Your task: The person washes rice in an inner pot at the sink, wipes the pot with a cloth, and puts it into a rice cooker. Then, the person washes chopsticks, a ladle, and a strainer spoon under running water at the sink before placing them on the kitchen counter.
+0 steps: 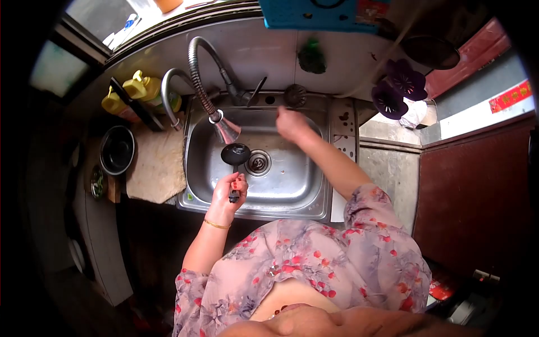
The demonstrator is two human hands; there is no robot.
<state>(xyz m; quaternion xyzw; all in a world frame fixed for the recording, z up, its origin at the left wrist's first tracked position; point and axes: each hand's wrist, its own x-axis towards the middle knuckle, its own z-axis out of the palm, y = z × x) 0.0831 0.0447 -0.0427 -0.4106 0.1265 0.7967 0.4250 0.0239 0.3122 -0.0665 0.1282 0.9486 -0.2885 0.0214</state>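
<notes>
My left hand (229,192) is wrapped round the handle of a black ladle (236,153), whose round bowl faces up above the sink, just below the faucet's spray head (227,131). The metal sink (281,194) has its drain to the right of the ladle. My right hand (292,124) is over the sink's back right part, its fingers curled together; what they hold, if anything, is hidden. Close behind that hand, a round scrubber (295,95) rests on the back rim.
Left of the sink are a wooden cutting board (155,163), a black bowl (117,150) and yellow bottles (141,86). A second curved spout (168,92) stands at the sink's back left. Purple flower-shaped items (389,100) hang at the right, with a blue basket (320,14) above.
</notes>
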